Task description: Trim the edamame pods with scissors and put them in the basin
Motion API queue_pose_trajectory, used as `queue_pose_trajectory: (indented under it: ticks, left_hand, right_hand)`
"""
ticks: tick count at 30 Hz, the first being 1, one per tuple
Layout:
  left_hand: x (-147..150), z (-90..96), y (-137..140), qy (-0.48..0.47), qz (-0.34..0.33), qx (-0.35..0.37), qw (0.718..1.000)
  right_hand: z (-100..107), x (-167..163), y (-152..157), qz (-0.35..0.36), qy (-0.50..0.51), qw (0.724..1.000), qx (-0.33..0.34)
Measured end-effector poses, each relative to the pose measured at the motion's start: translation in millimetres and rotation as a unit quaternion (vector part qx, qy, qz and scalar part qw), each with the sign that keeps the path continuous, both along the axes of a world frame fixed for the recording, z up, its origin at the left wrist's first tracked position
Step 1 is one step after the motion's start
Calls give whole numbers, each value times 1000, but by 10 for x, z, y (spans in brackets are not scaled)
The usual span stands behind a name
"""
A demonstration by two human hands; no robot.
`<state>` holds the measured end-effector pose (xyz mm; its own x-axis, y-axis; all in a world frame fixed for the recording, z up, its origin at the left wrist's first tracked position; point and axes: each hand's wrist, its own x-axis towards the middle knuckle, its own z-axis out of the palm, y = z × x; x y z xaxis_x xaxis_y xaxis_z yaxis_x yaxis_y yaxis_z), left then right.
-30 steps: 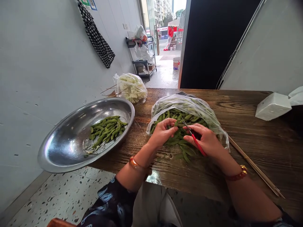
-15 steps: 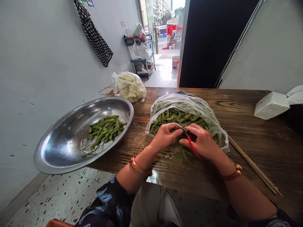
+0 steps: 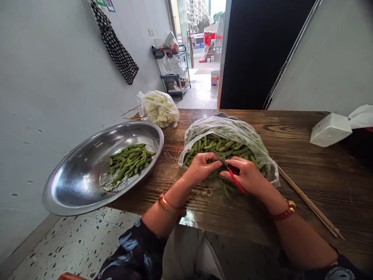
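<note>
Head view: by the bag [image 3: 227,125] of pods [image 3: 230,143], right hand [image 3: 247,174] clamps scissors [image 3: 237,182], left hand [image 3: 201,168] likely pinches one, seemingly light, best gripped midway.

Versus one second ago: left hand [image 3: 201,168] has been lowered toward the near side of the bag [image 3: 233,126]; right hand [image 3: 247,174] has been shifted left in front of the bag, gap between hands narrowed. Scissors [image 3: 238,182] carried along, blades brought up to the left hand. Pod seen earlier in left hand is now hidden. Loose pods [image 3: 227,191] before the bag are more covered.
</note>
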<state>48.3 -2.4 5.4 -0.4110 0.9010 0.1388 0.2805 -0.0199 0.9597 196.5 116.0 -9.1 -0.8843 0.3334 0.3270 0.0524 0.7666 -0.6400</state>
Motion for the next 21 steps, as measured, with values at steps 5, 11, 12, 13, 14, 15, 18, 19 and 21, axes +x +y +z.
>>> queue_pose_trajectory:
  ticks: [5, 11, 12, 13, 14, 15, 18, 19, 21]
  left_hand:
    - [-19, -7, 7, -10, -10, 0, 1000]
    - [-50, -44, 23, -121, 51, 34, 991]
    - [-57, -52, 26, -153, 58, 41, 986]
    - [-63, -58, 28, -187, 60, 45, 980]
    - [-69, -60, 30, -221, 59, 47, 972]
    - [-75, -61, 31, -253, 58, 49, 964]
    - [-85, -54, 35, -324, 51, 67, 942]
    - [-86, -50, 36, -338, 50, 74, 937]
    - [-83, -44, 38, -356, 46, 80, 930]
  right_hand:
    - [17, -5, 4, 3, -23, 1000, 2]
    - [22, -8, 0, -29, -16, 998, -48]
    - [28, -6, 0, -38, -7, 998, -57]
    - [35, -3, 0, -46, 1, 997, -65]
    - [42, 0, 0, -50, 7, 996, -70]
    - [49, 3, 0, -51, 12, 996, -74]
    - [55, 9, 4, -48, 20, 996, -74]
    - [52, 10, 5, -47, 23, 996, -72]
    - [41, 11, 7, -46, 26, 996, -67]
